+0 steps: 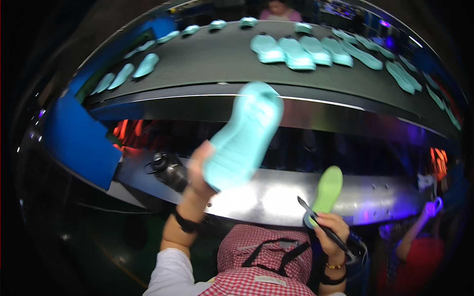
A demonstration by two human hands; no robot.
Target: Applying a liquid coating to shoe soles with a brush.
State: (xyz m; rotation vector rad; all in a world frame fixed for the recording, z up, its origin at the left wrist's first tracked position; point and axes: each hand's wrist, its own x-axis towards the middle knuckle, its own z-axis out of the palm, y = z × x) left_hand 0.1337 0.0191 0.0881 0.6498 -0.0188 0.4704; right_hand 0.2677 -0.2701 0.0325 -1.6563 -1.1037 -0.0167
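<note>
My left hand (198, 170) is closed round the lower end of a teal shoe sole (247, 133). It holds the sole raised in front of the conveyor's near edge, and both are smeared by motion. My right hand (333, 231) grips a slim black-handled tool (332, 237) with a narrow, pointed tip; its exact kind is unclear. Just beyond those fingers is a yellow-green sole (329, 187), over the metal ledge, with a bluish patch at its near end. Whether the right hand also holds this sole or it lies on the ledge, I cannot tell.
A dark conveyor belt (197, 69) carries several teal soles (298, 53). Below it runs a shiny metal ledge (247, 202) with a dark bottle (169, 170) at its left. One person (281, 12) is across the belt; another in red (424, 259) is at right.
</note>
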